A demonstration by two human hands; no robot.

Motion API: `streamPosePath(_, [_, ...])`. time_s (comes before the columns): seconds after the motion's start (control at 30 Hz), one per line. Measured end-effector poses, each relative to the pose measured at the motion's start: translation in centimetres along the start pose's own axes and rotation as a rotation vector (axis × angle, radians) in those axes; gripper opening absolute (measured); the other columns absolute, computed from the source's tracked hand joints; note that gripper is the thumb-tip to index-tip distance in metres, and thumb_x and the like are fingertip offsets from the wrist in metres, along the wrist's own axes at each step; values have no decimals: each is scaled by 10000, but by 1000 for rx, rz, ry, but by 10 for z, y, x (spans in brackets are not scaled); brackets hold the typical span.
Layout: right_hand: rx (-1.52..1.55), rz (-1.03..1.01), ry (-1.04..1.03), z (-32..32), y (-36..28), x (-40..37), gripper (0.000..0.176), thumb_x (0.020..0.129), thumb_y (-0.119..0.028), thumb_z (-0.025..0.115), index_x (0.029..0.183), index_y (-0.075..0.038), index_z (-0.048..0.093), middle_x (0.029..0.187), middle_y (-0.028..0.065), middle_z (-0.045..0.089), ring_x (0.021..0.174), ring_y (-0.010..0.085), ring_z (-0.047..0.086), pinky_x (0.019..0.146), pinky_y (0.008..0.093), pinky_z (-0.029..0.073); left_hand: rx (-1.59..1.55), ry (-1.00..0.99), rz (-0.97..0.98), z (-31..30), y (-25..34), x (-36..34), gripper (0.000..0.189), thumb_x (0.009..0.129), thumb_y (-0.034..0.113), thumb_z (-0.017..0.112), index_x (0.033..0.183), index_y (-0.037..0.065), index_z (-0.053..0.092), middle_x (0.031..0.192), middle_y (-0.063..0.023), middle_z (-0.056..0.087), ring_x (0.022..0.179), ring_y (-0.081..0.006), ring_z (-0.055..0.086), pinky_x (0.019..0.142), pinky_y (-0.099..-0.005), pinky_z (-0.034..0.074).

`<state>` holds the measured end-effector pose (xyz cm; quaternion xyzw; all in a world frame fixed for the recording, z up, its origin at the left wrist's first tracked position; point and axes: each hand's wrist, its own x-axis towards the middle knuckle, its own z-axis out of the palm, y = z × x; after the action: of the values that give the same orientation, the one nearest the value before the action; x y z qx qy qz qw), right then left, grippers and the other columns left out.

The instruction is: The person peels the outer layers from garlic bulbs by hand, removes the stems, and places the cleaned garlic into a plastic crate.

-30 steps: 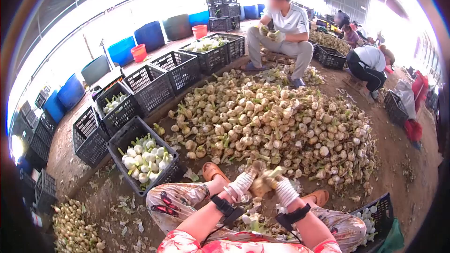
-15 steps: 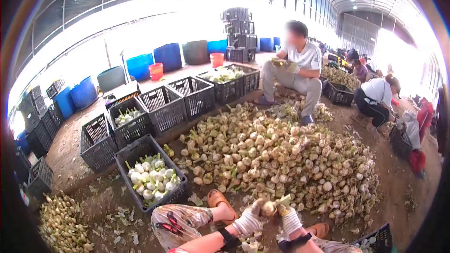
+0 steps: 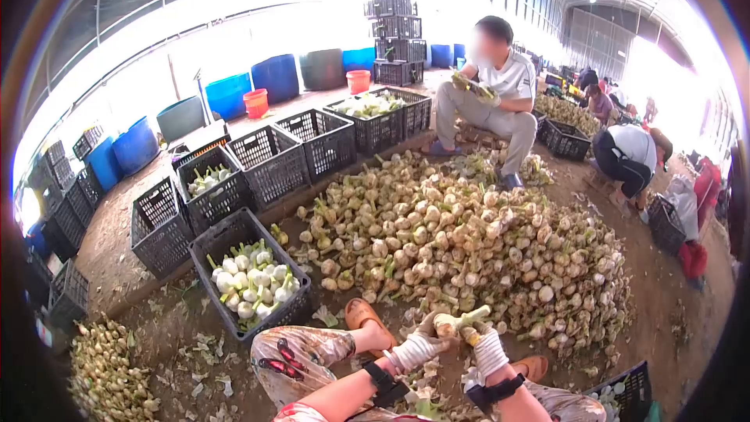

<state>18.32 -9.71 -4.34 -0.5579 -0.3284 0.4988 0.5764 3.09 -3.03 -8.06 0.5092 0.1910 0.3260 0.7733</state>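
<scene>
A garlic bulb (image 3: 447, 327) with a thick pale green stem is held in front of my knees. My left hand (image 3: 414, 348), in a whitish glove with a dirty fingertip area, is closed around the bulb. Just under the stem, my right hand (image 3: 487, 348) in a similar glove has its fingers curled; what lies in them is hidden. Beyond both hands spreads a large heap of untrimmed garlic (image 3: 469, 242). To the left, a black crate (image 3: 295, 309) holds cleaned white garlic bulbs (image 3: 254, 277) with short green stems.
A row of black crates (image 3: 269, 168) runs behind the heap, some holding garlic. One co-worker (image 3: 496, 94) sits across the heap; another person (image 3: 629, 156) bends at the right. A smaller garlic pile (image 3: 113, 371) lies lower left, and another crate (image 3: 625, 395) stands lower right.
The garlic bulb has tilted and risen slightly, so its stem now shows pointing right. My hands have moved up a little. The person at the right bends lower.
</scene>
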Motion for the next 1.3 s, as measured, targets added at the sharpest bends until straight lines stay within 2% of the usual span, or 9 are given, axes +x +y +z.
streamPosePath(0.13, [-137,-22,-7,6,-11,-6,215,785,-68,577,987,5,576,827,20,597,714,71,508,628,211,434,451,199,460,17,14,-2,608,746,38,647,1249,96,311,1013,-28,508,904,-110,507,800,-254,444])
streamPosePath(0.37, [-519,-309,-33,6,-16,-3,168,775,-13,537,937,3,579,832,35,605,722,76,520,644,213,436,-638,198,-292,14,41,-8,383,781,210,588,1099,51,446,937,-72,558,812,-152,559,725,-271,478])
streamPosePath(0.57, [-614,-676,-88,16,-60,3,232,694,68,532,885,-49,594,826,88,616,755,164,589,673,280,462,-779,203,-252,19,37,4,426,757,419,543,980,56,527,872,-75,594,686,-194,581,559,-307,502])
streamPosePath(0.63, [-423,-359,-40,5,-42,10,277,737,-57,577,1011,-39,548,848,55,596,746,140,551,688,256,444,-839,-266,-445,-8,37,8,499,749,510,519,968,63,539,814,-82,597,640,-204,584,504,-313,502])
streamPosePath(0.73, [100,-118,-121,15,-26,7,276,799,-121,590,1060,-37,550,866,-12,584,702,62,522,605,193,433,-481,182,-436,25,65,13,594,761,604,456,999,67,539,787,-110,605,609,-220,598,445,-337,499])
streamPosePath(0.9, [67,-74,52,16,-16,6,199,812,-81,575,998,-9,575,857,7,594,691,41,522,599,172,443,435,315,488,35,37,9,713,669,119,741,1228,43,306,984,-72,486,864,-139,490,784,-253,437])
streamPosePath(1.03, [149,-189,33,21,-7,6,205,811,-55,571,1009,-2,574,881,3,594,735,42,522,649,174,444,457,457,447,14,44,16,320,802,36,581,1096,22,457,964,-33,519,842,-99,500,709,-213,450])
streamPosePath(1.13, [226,-118,-4,28,-6,6,211,810,-49,573,1014,4,572,892,4,594,750,46,522,665,176,444,-227,274,-34,1,70,13,517,742,83,664,1199,51,424,1026,-51,526,922,-150,513,813,-272,439])
streamPosePath(1.3, [107,-115,-76,30,-19,3,203,820,-62,562,1007,15,568,840,12,603,707,56,535,626,191,464,262,171,292,-8,51,22,535,695,33,680,1166,49,426,1085,-59,505,969,-146,496,834,-267,430])
